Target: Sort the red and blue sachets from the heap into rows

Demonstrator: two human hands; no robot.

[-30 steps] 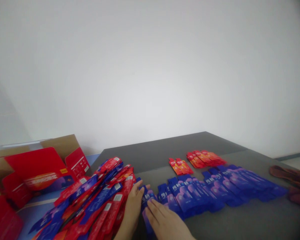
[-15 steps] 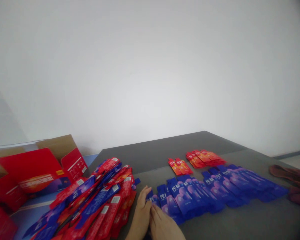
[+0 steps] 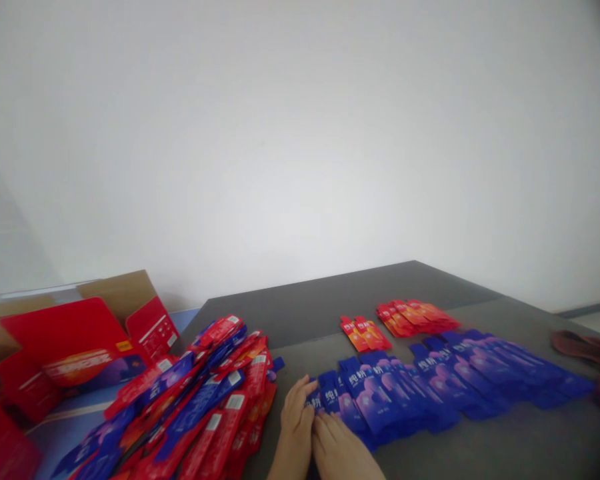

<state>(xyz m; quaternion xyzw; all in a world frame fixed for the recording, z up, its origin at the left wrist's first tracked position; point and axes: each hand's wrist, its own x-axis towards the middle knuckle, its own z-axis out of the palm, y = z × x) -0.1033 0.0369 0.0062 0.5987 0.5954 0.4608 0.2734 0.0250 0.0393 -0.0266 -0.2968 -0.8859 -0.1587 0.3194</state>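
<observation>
My left hand (image 3: 296, 420) and my right hand (image 3: 341, 448) lie side by side at the bottom centre, at the left end of a row of overlapping blue sachets (image 3: 380, 393). Both sets of fingers are pressed together around the lower part of the leftmost blue sachet (image 3: 314, 400), whose top shows between them. Left of my hands lies a loose heap of red and blue sachets (image 3: 205, 407). Behind the blue row are two small groups of red-orange sachets, a smaller one (image 3: 365, 333) and a larger one (image 3: 415, 317).
An open red box (image 3: 65, 333) with brown cardboard flaps (image 3: 120, 293) stands at the left. The dark grey table (image 3: 300, 320) reaches back toward a white wall (image 3: 300, 147). A dark brown object (image 3: 583, 350) lies at the right edge.
The whole view has shifted slightly, so things appear a little further right. My hands have closed in slightly on the leftmost blue sachet and stay side by side.
</observation>
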